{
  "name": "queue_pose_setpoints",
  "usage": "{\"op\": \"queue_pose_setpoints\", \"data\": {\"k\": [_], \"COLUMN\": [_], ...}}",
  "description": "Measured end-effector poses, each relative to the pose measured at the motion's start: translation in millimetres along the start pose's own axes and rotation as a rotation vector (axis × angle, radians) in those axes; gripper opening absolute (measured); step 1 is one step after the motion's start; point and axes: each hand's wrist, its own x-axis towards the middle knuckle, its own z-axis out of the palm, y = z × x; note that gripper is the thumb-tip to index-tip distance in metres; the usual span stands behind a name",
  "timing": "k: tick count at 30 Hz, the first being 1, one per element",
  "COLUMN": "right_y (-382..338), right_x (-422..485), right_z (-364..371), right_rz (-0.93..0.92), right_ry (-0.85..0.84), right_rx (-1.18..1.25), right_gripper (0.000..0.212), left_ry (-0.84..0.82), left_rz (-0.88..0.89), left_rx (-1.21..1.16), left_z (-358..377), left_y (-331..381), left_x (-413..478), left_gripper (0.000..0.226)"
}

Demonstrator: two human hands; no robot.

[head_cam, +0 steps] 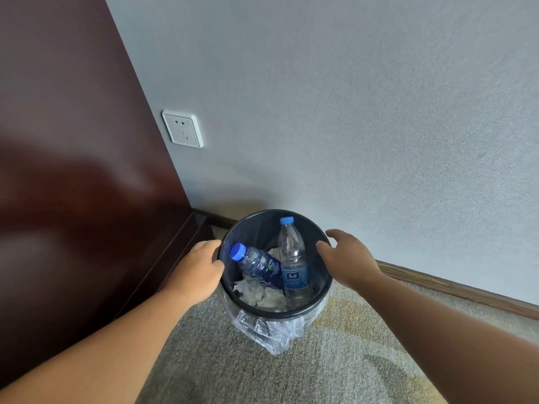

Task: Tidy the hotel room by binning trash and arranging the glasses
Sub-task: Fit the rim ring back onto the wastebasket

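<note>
Binning looks done: bottles (293, 263) lie in bin (274, 316). Left hand (201, 269) at rim, fingers unclear; right hand (347, 258) spread, holding nothing. Glasses next.

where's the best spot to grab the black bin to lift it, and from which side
Grip the black bin by its round rim, at the left and right sides, from above, one hand each. The left hand is at the left edge, the right hand open by the right. Loose clear liner drapes the near side; the tall bottle leans at the far side.
</note>
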Motion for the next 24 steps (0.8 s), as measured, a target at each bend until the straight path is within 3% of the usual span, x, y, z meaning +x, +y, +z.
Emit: {"op": "queue_pose_setpoints", "data": {"k": [5,10,24], "right_y": [-31,-80,-269], "right_x": [-23,-65,-254], "right_z": [-29,-85,-349], "right_rz": [-0.050,-0.069,-0.249], "right_ry": [0.022,-0.010,-0.091], "right_rx": [-0.038,-0.054,0.024], "right_gripper": [0.050,0.051,0.047], "left_ry": [0.011,-0.054,0.066], "left_rz": [0.027,0.044,0.071], "left_rx": [0.017,0.039,0.144], "left_z": [-30,-86,-362], "left_y": [35,92,312], "left_x": [-21,-55,-265], "left_gripper": [0.033,0.053,0.053]}}
